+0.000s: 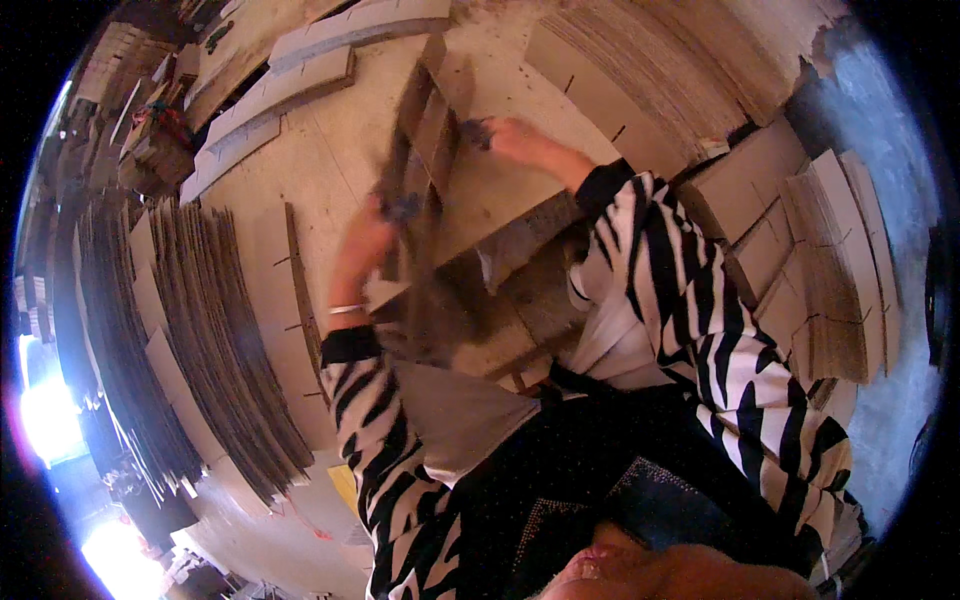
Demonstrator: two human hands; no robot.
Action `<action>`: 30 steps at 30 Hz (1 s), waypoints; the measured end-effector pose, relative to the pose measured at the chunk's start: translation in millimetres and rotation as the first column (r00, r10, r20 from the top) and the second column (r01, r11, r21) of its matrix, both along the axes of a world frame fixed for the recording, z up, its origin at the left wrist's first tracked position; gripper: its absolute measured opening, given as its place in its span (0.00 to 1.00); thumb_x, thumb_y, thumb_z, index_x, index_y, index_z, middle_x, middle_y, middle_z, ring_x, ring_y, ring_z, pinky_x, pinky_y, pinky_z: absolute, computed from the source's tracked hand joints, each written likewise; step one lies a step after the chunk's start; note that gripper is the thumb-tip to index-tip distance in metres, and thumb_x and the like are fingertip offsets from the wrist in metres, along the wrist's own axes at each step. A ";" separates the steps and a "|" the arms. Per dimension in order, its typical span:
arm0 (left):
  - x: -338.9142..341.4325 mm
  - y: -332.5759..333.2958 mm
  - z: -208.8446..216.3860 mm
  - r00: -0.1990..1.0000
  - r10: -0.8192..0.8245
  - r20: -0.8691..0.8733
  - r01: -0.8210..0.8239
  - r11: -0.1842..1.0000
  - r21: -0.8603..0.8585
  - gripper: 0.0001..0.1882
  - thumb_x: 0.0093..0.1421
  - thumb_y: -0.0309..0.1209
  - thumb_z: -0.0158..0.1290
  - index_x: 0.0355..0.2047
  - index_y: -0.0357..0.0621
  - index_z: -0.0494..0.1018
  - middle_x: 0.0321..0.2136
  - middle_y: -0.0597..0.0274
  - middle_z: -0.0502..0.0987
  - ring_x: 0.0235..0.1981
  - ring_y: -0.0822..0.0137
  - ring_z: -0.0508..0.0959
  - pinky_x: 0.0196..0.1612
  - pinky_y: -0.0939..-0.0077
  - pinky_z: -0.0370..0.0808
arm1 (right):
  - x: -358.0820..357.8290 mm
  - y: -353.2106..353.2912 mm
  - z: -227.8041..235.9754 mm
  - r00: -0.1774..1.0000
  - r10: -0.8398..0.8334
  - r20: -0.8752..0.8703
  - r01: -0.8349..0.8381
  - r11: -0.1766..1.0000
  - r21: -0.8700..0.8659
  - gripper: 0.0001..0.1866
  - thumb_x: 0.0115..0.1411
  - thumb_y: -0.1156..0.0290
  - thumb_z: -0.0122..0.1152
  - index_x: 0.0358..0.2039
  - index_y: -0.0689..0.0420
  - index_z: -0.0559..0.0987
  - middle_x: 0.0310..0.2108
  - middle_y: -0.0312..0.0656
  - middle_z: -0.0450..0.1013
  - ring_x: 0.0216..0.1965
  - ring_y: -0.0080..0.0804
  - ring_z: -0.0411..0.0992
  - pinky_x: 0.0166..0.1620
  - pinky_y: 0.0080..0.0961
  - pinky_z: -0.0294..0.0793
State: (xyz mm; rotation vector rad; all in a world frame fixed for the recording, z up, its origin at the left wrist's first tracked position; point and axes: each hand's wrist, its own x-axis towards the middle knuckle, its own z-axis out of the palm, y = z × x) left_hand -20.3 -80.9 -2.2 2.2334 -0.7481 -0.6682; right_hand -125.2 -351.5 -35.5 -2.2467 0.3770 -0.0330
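At my far left, tall stacks of brown cardboard sheets [215,330] stand on edge, with a slotted sheet [283,305] just beside them. Beyond, pale cardboard bundles [285,95] lie along the far side of the work surface [335,150].

My left hand [362,245], with a bracelet [348,309] at the wrist, seems closed on the near end of some cardboard strips [410,130]. These are in the middle, between my hands, blurred and tilted. I judge them light and stiff along their length, not slippery, but apt to crease at any slots; I'd hold them by the flat faces near each end, with 2 fingers and a thumb.

Nearer me, another cardboard piece [525,238] slants across. My right hand [520,142] has its dark fingertips at the strips' right side; I cannot tell whether they grip. Farther right are a fanned far stack [640,85] and a nearer slotted stack [830,270].
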 end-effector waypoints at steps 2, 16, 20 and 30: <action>-55.7 -48.6 -5.2 0.955 -0.126 0.269 0.133 0.991 -0.006 0.35 0.50 0.31 0.55 0.59 0.40 0.60 0.40 0.37 0.76 0.42 0.44 0.77 0.42 0.58 0.74 | -6.5 3.9 2.1 0.995 0.004 0.100 -0.013 0.996 0.090 0.15 0.56 0.66 0.49 0.42 0.56 0.76 0.28 0.46 0.75 0.32 0.37 0.73 0.33 0.33 0.69; -5.9 73.5 131.8 0.591 0.428 0.684 -0.086 0.876 -0.475 0.29 0.47 0.15 0.44 0.53 0.36 0.66 0.46 0.44 0.74 0.47 0.53 0.75 0.50 0.68 0.70 | -184.7 -161.2 -44.6 0.947 -0.307 0.091 0.242 0.497 -0.833 0.32 0.49 0.69 0.62 0.57 0.55 0.68 0.59 0.48 0.62 0.58 0.47 0.63 0.57 0.38 0.64; -24.1 147.4 228.1 0.102 0.240 0.965 -0.238 0.948 -0.211 0.28 0.47 0.15 0.46 0.52 0.39 0.68 0.45 0.46 0.73 0.46 0.44 0.73 0.50 0.60 0.70 | -177.6 -206.9 -86.5 0.867 -0.435 0.243 0.496 0.705 -0.508 0.23 0.58 0.72 0.50 0.54 0.62 0.69 0.56 0.52 0.66 0.57 0.49 0.63 0.59 0.33 0.61; 10.1 372.7 105.6 0.428 -0.162 0.889 -0.757 0.473 0.451 0.34 0.49 0.23 0.54 0.58 0.48 0.61 0.58 0.59 0.63 0.52 0.52 0.69 0.50 0.53 0.71 | -149.7 -155.6 -33.1 0.856 -0.372 0.359 0.465 0.858 -0.219 0.22 0.60 0.68 0.48 0.54 0.64 0.69 0.53 0.55 0.69 0.55 0.46 0.67 0.56 0.33 0.63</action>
